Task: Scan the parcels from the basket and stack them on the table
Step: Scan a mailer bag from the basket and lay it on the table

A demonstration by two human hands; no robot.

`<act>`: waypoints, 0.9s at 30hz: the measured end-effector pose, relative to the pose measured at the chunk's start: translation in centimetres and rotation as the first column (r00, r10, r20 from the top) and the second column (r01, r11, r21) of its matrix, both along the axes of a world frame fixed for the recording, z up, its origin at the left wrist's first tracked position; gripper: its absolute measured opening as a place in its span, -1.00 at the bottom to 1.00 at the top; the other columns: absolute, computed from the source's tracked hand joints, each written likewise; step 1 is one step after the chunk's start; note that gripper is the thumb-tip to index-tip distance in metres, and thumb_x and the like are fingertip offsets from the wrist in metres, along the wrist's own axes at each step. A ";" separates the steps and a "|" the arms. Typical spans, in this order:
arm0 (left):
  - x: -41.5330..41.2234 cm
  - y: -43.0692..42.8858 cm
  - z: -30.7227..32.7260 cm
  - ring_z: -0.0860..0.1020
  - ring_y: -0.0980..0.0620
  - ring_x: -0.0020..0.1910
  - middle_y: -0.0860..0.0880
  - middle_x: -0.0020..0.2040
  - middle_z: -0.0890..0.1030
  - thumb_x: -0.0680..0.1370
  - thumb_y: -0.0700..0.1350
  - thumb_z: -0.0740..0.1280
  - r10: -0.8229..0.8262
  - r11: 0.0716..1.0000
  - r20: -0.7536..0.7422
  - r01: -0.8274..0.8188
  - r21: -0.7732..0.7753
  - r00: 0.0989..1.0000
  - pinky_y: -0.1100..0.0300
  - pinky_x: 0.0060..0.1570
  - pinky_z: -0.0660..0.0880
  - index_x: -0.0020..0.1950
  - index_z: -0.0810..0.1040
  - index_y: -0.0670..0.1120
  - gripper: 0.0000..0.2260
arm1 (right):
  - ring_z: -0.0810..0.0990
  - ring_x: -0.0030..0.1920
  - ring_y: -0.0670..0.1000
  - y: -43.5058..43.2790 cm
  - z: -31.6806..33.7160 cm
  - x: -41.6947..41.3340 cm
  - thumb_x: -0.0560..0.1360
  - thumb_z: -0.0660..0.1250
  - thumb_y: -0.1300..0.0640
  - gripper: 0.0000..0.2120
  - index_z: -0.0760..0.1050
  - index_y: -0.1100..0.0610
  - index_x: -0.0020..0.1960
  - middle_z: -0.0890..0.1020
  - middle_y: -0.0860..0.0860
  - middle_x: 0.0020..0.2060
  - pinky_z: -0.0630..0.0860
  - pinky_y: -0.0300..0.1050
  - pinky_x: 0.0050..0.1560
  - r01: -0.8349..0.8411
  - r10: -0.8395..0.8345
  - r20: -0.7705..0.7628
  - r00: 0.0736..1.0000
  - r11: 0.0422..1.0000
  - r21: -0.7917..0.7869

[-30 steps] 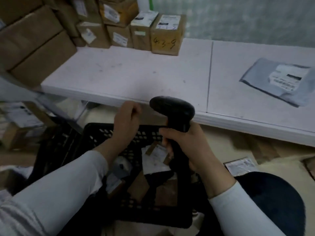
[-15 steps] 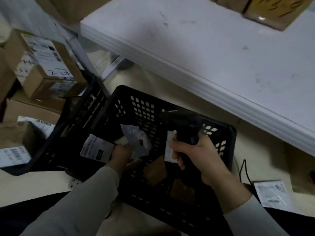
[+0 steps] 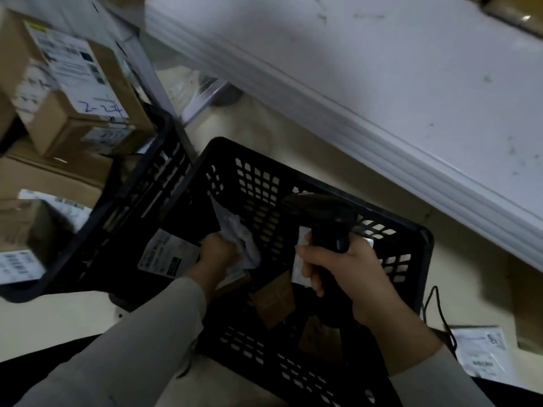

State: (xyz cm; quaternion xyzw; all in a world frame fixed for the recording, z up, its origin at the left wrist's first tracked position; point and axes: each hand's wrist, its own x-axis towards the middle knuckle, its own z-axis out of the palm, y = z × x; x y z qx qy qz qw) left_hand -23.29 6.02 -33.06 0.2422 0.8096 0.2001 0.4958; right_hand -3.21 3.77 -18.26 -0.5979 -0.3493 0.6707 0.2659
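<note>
Inside the black basket (image 3: 427,259), the left hand (image 3: 218,254) has its grip clamped on a crumpled white poly parcel (image 3: 235,232); the right hand (image 3: 346,271) clasps the barcode scanner (image 3: 320,212). Best to lift the parcel clear and flatten its label toward the scanner before reaching the surface (image 3: 382,69).

The basket (image 3: 423,248) is black, its walls a grid of small square holes. Inside it, one crumpled parcel (image 3: 236,235) is white, the cardboard pieces (image 3: 276,301) brown. The scanner (image 3: 323,218) over it is black. Beyond the basket the table (image 3: 382,69) is white with grey scuffs; left of it, a brown box (image 3: 55,124) bears a white label (image 3: 73,71).
</note>
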 end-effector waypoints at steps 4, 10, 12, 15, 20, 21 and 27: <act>-0.6 -0.2 6.2 0.50 0.00 -0.33 -0.05 -0.33 0.47 0.53 -0.30 0.29 -0.285 0.953 -0.118 0.294 0.067 0.951 0.14 -0.23 0.55 -0.34 0.38 -0.08 -0.72 | 0.45 -0.52 0.04 -2.5 2.7 0.8 0.46 0.41 0.28 -0.84 0.49 0.31 0.00 0.56 0.14 -0.45 0.38 -0.10 -0.50 0.026 -0.026 -0.008 1.000 0.997 0.069; 2.4 -1.4 20.6 0.48 0.18 -0.51 -0.04 -0.44 0.47 0.40 -0.13 0.53 -0.505 0.789 -0.167 0.532 0.307 0.847 0.32 -0.52 0.40 -0.36 0.46 -0.17 -0.72 | 0.40 -0.60 0.04 -7.0 8.0 4.2 0.45 0.39 0.31 -0.89 0.51 0.36 -0.11 0.55 0.18 -0.47 0.35 -0.20 -0.54 0.179 -0.164 -0.081 0.983 0.960 0.218; 4.5 -1.5 25.6 0.46 0.23 -0.56 0.03 -0.49 0.49 0.41 -0.19 0.51 -0.546 0.732 -0.128 0.546 0.407 0.828 0.36 -0.52 0.40 -0.37 0.52 -0.14 -0.78 | 0.38 -0.62 0.04 -8.3 9.8 5.6 0.46 0.38 0.33 -0.94 0.51 0.31 -0.17 0.54 0.19 -0.49 0.33 -0.22 -0.57 0.245 -0.217 -0.132 0.967 0.935 0.256; 8.0 -1.2 31.8 0.51 0.16 -0.50 -0.01 -0.43 0.56 0.43 -0.25 0.47 -0.582 0.663 -0.084 0.531 0.527 0.809 0.32 -0.48 0.47 -0.29 0.58 -0.14 -0.88 | 0.36 -0.64 0.03 -10.1 12.3 7.9 0.44 0.37 0.35 -0.88 0.52 0.26 -0.26 0.52 0.18 -0.51 0.30 -0.20 -0.58 0.329 -0.283 -0.184 0.941 0.891 0.313; 13.7 2.1 37.4 0.56 0.02 -0.29 -0.08 -0.28 0.60 0.43 -0.28 0.41 -0.612 0.664 0.194 0.366 0.652 0.766 0.24 -0.29 0.50 -0.19 0.56 -0.12 -0.91 | 0.37 -0.60 0.05 -11.3 15.0 12.0 0.44 0.37 0.35 -0.92 0.52 0.27 -0.08 0.51 0.19 -0.48 0.33 -0.18 -0.56 0.430 -0.367 -0.236 0.900 0.836 0.342; 14.7 3.1 37.8 0.55 -0.06 -0.16 -0.14 -0.17 0.58 0.40 -0.27 0.43 -0.617 0.679 0.253 0.342 0.649 0.745 0.17 -0.16 0.51 -0.12 0.56 -0.14 -0.89 | 0.37 -0.59 0.05 -11.3 15.3 12.7 0.44 0.37 0.34 -0.93 0.51 0.26 -0.08 0.51 0.19 -0.48 0.34 -0.17 -0.55 0.439 -0.375 -0.238 0.896 0.827 0.351; 18.4 9.3 35.7 0.59 -0.08 -0.09 -0.18 -0.02 0.60 0.49 -0.25 0.33 -0.607 0.763 0.353 0.398 0.509 0.712 0.04 0.01 0.55 0.11 0.54 -0.17 -0.80 | 0.36 -0.56 0.08 -10.6 16.0 15.5 0.45 0.37 0.32 -0.95 0.50 0.25 -0.13 0.52 0.20 -0.44 0.34 -0.15 -0.51 0.458 -0.397 -0.230 0.888 0.805 0.377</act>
